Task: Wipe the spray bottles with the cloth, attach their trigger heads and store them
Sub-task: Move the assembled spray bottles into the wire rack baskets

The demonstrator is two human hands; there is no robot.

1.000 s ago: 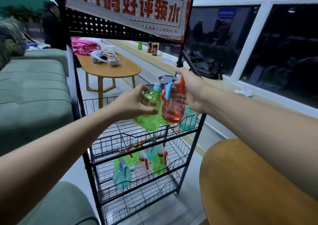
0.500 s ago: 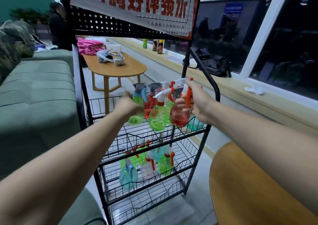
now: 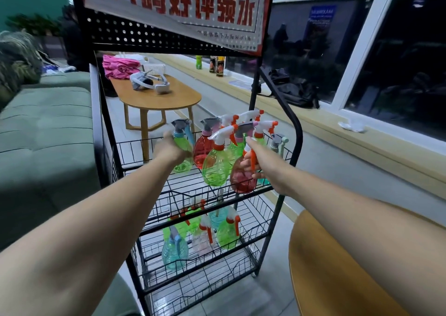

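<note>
A black wire rack stands in front of me. My left hand grips a green spray bottle with a blue-grey trigger head at the left of the top shelf. My right hand holds a red spray bottle with a white-and-orange trigger at the shelf's front right. Between them stand a green bottle, a red bottle and several more with trigger heads. No cloth is visible.
The middle shelf holds several bottles, among them a blue one and a green one. A round wooden table is at lower right, a green sofa at left, another wooden table behind the rack.
Both hands have carried their bottles down onto the top shelf. The left hand's green bottle moved to the shelf's left; the right hand's red bottle sank to the front right.
</note>
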